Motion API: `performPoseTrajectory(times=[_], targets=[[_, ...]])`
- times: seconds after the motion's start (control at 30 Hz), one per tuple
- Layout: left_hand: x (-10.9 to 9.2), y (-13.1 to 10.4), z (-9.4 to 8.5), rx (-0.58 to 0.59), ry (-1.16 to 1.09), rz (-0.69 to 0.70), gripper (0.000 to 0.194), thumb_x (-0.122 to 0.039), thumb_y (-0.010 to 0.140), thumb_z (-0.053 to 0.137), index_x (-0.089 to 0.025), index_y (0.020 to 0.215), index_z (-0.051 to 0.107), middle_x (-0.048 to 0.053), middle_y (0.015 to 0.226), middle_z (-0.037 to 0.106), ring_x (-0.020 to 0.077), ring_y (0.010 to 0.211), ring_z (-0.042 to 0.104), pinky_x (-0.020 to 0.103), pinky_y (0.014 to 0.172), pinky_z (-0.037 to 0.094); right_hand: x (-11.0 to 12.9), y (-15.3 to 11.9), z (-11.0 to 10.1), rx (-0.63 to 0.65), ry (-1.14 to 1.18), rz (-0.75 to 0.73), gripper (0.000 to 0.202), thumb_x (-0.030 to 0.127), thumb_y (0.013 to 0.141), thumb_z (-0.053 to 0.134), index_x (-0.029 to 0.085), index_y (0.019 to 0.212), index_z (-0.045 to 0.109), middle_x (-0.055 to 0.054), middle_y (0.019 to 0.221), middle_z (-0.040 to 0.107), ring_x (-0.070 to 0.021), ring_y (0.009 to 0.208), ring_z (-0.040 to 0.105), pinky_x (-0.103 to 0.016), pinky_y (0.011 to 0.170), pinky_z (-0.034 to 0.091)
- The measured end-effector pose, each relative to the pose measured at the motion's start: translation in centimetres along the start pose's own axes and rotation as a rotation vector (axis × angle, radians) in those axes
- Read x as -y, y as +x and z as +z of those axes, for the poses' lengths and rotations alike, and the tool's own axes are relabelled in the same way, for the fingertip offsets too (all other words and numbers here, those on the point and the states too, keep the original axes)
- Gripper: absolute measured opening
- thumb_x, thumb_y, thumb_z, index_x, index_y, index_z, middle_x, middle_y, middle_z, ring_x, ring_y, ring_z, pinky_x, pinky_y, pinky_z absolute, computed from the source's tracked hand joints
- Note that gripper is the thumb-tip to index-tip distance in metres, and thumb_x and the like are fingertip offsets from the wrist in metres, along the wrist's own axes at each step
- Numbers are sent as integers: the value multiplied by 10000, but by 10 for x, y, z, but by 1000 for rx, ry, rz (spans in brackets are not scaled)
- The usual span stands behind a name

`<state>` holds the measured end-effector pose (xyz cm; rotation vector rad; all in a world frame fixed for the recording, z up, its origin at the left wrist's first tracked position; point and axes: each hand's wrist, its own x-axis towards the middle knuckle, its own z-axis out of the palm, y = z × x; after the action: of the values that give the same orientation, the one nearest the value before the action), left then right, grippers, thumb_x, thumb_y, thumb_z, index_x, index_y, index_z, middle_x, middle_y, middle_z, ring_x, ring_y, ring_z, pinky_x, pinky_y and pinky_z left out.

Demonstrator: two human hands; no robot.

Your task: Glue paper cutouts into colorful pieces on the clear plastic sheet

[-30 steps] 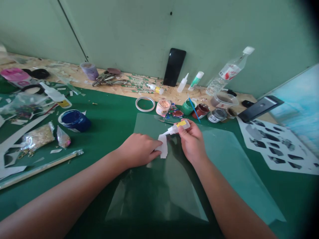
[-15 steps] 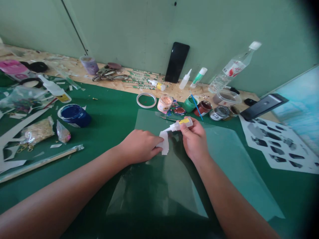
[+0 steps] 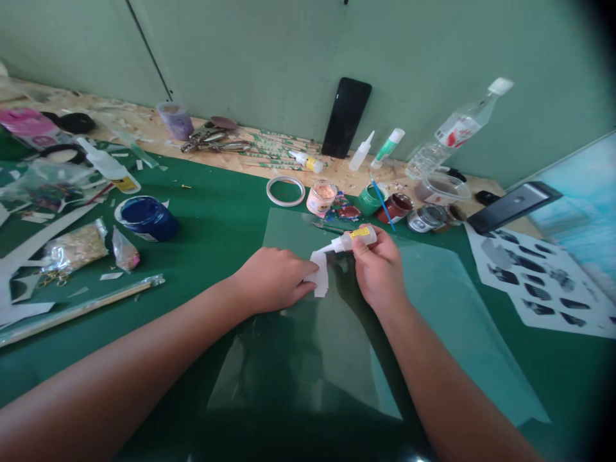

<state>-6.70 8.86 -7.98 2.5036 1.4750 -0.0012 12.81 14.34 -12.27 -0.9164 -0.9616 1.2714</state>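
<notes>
My left hand (image 3: 276, 280) holds a small white paper piece (image 3: 320, 276) between its fingertips, above a clear plastic sheet (image 3: 298, 372). In my right hand (image 3: 382, 266) is a small glue bottle (image 3: 355, 239) with a yellow label. The bottle is tipped sideways, its narrow nozzle at the upper edge of the paper; whether the tip touches is too small to tell. Just beyond the bottle lies a thin dark green tool, perhaps a craft knife (image 3: 332, 227).
A blue paint jar (image 3: 148, 218) stands left, near a bagged stick (image 3: 86, 309). Behind my hands are a tape roll (image 3: 285, 191), a peach paint jar (image 3: 321, 197) and a green paint jar (image 3: 371, 197). A phone (image 3: 346, 117) leans on the wall; a printed sheet (image 3: 543, 282) lies right.
The view has shifted slightly. Both hands keep nearly the same pose, with the glue bottle's nozzle still at the top of the paper piece.
</notes>
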Motion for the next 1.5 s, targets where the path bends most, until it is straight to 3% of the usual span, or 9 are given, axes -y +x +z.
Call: performPoseTrajectory(times=[0.2, 0.33, 0.57, 0.7, 0.83, 0.97, 1.07, 1.37, 1.5], targets=[[-1, 1, -3, 10, 11, -65, 354, -486, 920, 488, -336, 1197, 649, 51, 945, 768, 298, 841, 723, 342, 631, 483, 10, 4, 1, -12, 146, -9, 389, 347, 649, 874, 229, 909, 610, 37, 867, 616, -132, 833, 623, -319, 812, 502], [-2, 0, -6, 29, -13, -87, 350, -489, 921, 475, -321, 1180, 639, 63, 926, 762, 306, 825, 721, 343, 633, 489, 34, 1, -5, -27, 139, -67, 363, 394, 661, 866, 253, 873, 606, 42, 860, 606, -131, 814, 611, -326, 791, 514], [-3, -1, -7, 20, -11, -77, 353, -475, 926, 459, -305, 1187, 626, 69, 949, 763, 325, 837, 721, 368, 644, 501, 103, -7, -9, 28, -230, -205, 371, 513, 670, 839, 247, 901, 721, -27, 920, 669, -168, 785, 598, -308, 619, 463], [-2, -2, -7, 8, 4, -63, 361, -476, 930, 446, -297, 1182, 632, 80, 938, 763, 340, 830, 724, 386, 635, 505, 121, -2, 5, 138, -391, -181, 372, 496, 712, 819, 237, 970, 750, -26, 859, 692, -163, 740, 588, -310, 608, 455], [-2, -2, -5, -22, 10, -62, 356, -474, 931, 452, -301, 1176, 645, 86, 932, 764, 325, 829, 727, 375, 646, 509, 101, 5, 19, 251, -290, -75, 416, 489, 654, 857, 226, 958, 748, -11, 807, 696, -118, 627, 534, -271, 532, 410], [-1, -3, -5, -27, -6, -43, 355, -464, 919, 487, -321, 1190, 665, 86, 957, 764, 319, 863, 724, 376, 673, 514, 60, 9, 20, 188, -122, -8, 409, 496, 650, 854, 222, 925, 726, -13, 818, 705, -78, 532, 441, -246, 458, 312], [0, -3, -7, -16, -17, -15, 343, -445, 919, 493, -333, 1178, 688, 82, 969, 767, 315, 880, 722, 373, 678, 515, 41, 8, 18, 150, -49, -3, 379, 479, 673, 843, 231, 921, 700, -35, 902, 727, -84, 554, 458, -255, 481, 328], [2, -2, -10, 21, -45, -4, 317, -399, 919, 504, -360, 1164, 702, 28, 1022, 772, 268, 912, 713, 322, 672, 491, 36, 4, 10, 233, -131, -27, 362, 420, 733, 814, 246, 1028, 696, -56, 1056, 715, -138, 683, 531, -299, 573, 392], [2, -2, -8, 23, -36, -9, 322, -405, 920, 502, -365, 1172, 697, 25, 1024, 771, 273, 902, 713, 327, 664, 486, 27, 1, 7, 238, -216, -71, 261, 402, 788, 776, 234, 978, 713, -41, 972, 717, -125, 640, 510, -284, 555, 373]])
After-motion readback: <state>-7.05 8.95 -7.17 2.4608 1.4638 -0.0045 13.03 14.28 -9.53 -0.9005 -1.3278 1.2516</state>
